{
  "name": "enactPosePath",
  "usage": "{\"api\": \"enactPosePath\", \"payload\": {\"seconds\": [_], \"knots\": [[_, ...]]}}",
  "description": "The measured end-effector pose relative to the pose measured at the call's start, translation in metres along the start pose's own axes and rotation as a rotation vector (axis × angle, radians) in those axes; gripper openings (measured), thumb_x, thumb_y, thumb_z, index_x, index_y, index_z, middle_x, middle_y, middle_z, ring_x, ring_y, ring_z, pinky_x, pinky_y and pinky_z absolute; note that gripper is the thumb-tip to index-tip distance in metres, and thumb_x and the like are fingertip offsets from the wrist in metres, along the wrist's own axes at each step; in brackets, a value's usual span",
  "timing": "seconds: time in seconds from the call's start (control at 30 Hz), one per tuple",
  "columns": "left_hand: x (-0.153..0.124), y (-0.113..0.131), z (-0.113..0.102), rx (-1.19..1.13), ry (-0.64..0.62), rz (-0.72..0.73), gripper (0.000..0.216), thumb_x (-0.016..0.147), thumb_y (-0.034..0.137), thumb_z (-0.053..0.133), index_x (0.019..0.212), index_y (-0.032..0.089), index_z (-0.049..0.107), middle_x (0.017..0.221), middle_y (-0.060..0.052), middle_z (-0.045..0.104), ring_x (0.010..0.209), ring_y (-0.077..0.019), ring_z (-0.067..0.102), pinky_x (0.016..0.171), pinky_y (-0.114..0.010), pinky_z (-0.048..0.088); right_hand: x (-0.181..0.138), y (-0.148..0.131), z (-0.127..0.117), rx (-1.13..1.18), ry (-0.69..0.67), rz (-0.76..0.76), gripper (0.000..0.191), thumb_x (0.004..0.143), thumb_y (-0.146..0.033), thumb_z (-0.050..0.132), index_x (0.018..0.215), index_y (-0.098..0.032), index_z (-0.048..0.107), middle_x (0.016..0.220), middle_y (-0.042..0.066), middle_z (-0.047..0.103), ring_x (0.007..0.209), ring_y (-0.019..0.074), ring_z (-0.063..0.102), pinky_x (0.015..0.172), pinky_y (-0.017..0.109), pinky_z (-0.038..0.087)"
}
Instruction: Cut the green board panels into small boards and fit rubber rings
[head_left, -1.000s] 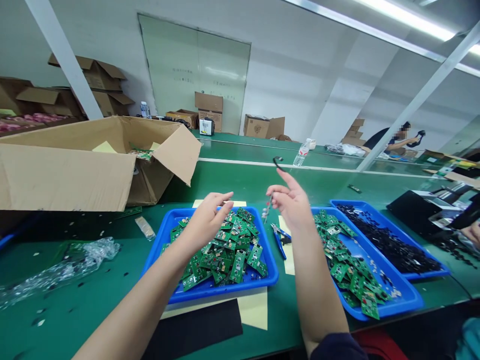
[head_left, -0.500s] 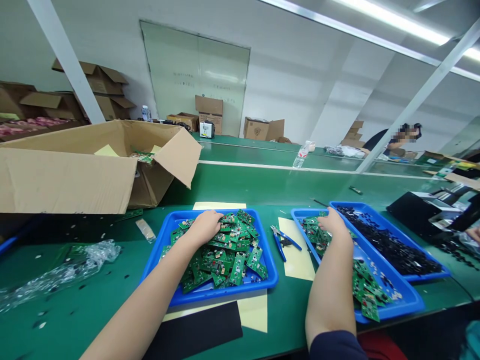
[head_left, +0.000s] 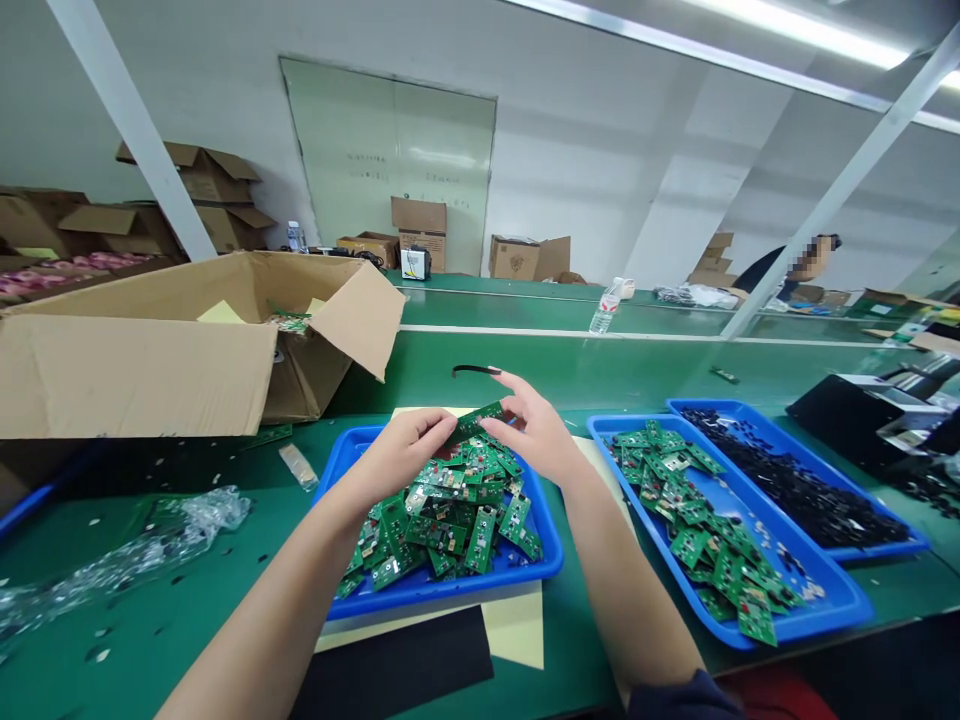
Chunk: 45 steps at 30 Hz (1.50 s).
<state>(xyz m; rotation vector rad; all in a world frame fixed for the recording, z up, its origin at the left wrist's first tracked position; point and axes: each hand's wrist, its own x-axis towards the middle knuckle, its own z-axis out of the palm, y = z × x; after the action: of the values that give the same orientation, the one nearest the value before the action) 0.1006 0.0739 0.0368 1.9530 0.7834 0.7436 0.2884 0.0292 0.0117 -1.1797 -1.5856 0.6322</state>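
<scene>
Your left hand [head_left: 405,452] and right hand [head_left: 534,432] each pinch one end of a small green circuit board [head_left: 475,419], held just above the far edge of the near blue tray [head_left: 450,590] heaped with like boards. Judged: light, thin, stiff, with fragile components; grip by the bare edges, not over the parts. To the right lies a second blue tray [head_left: 750,500] of boards, and to the far left an open cardboard box [head_left: 135,370].

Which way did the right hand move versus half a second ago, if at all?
Yes. The right hand left the middle tray and moved left, now above the left tray, holding a circuit board with the left hand.
</scene>
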Motion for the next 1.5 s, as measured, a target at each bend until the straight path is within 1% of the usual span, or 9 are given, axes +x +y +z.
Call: {"api": "enactPosePath", "payload": {"seconds": [0.17,0.4,0.6,0.73,0.93,1.07,1.17,1.33,1.5], "knots": [[-0.005,0.005,0.013,-0.526,0.132,-0.059,0.034,0.061,0.029,0.077,0.09,0.016,0.064,0.076,-0.001,0.062,0.064,-0.0111,0.056,0.061,-0.023,0.047,-0.004,-0.008,0.017,0.303,0.154,0.029,0.066,0.077,-0.031,0.065,0.133,-0.023,0.031,0.056,-0.01,0.044,0.052,0.0117,0.057,0.053,0.026,0.05],[0.0,0.007,0.026,-0.947,0.418,-0.083,0.015,0.064,0.023,0.071,0.069,0.014,0.06,0.069,-0.001,0.065,0.066,-0.0118,0.06,0.068,-0.026,0.049,-0.013,-0.017,0.026,0.307,0.201,-0.085,0.065,0.078,-0.036,0.064,0.133,-0.026,0.032,0.09,0.004,0.064,0.075,0.0159,0.063,0.062,0.029,0.055],[-0.005,0.011,-0.001,-0.804,0.328,-0.096,0.008,0.069,0.02,0.061,0.074,0.016,0.055,0.061,0.002,0.06,0.055,-0.011,0.057,0.056,-0.024,0.048,-0.017,-0.026,0.003,-0.14,0.206,-0.399,0.016,0.086,-0.022,0.05,0.096,-0.021,0.062,0.09,0.006,0.067,0.081,0.0167,0.063,0.066,0.032,0.053],[-0.011,0.015,0.007,-0.557,0.235,-0.082,0.02,0.065,0.028,0.07,0.078,0.016,0.061,0.055,0.005,0.051,0.046,-0.0071,0.045,0.046,-0.02,0.039,-0.017,-0.032,-0.001,-0.31,0.155,-0.509,0.018,0.084,-0.015,0.047,0.09,-0.021,0.064,0.082,0.005,0.068,0.077,0.0175,0.062,0.069,0.035,0.051],[-0.016,0.019,0.019,-0.315,0.118,-0.091,0.025,0.065,0.035,0.07,0.059,0.015,0.057,0.048,0.005,0.044,0.042,-0.0061,0.039,0.038,-0.018,0.031,-0.017,-0.029,0.001,-0.372,0.108,-0.547,0.025,0.084,-0.011,0.044,0.089,-0.022,0.065,0.083,0.005,0.066,0.077,0.0166,0.062,0.07,0.033,0.052],[-0.022,0.025,0.017,-0.353,0.105,-0.083,0.025,0.066,0.034,0.069,0.059,0.016,0.054,0.047,0.006,0.043,0.04,-0.0057,0.039,0.037,-0.018,0.032,-0.014,-0.021,0.004,-0.487,0.133,-0.436,0.035,0.083,-0.013,0.044,0.114,-0.022,0.06,0.102,0.009,0.065,0.087,0.0202,0.062,0.076,0.037,0.051],[-0.027,0.029,0.017,-0.366,0.099,-0.077,0.023,0.067,0.034,0.069,0.06,0.016,0.055,0.048,0.006,0.044,0.04,-0.0061,0.04,0.037,-0.018,0.033,-0.012,-0.017,0.006,-0.386,0.171,-0.27,0.046,0.082,-0.023,0.052,0.128,-0.022,0.049,0.108,0.011,0.064,0.081,0.0205,0.062,0.076,0.04,0.052],[-0.027,0.028,0.018,-0.347,0.208,-0.04,0.021,0.068,0.036,0.07,0.071,0.017,0.06,0.055,0.005,0.048,0.043,-0.0068,0.044,0.041,-0.019,0.035,-0.018,-0.021,0.02,0.189,0.14,-0.14,0.016,0.082,-0.033,0.056,0.09,-0.021,0.063,0.085,0.004,0.068,0.074,0.0161,0.064,0.068,0.032,0.054],[-0.025,0.025,0.019,-0.317,0.165,-0.027,0.026,0.07,0.039,0.068,0.081,0.017,0.062,0.056,0.006,0.047,0.046,-0.0076,0.045,0.044,-0.019,0.037,-0.019,-0.022,0.036,0.3,0.335,-0.147,0.011,0.079,-0.031,0.061,0.077,-0.021,0.059,0.076,0.002,0.064,0.068,0.0153,0.061,0.064,0.03,0.053]]}}
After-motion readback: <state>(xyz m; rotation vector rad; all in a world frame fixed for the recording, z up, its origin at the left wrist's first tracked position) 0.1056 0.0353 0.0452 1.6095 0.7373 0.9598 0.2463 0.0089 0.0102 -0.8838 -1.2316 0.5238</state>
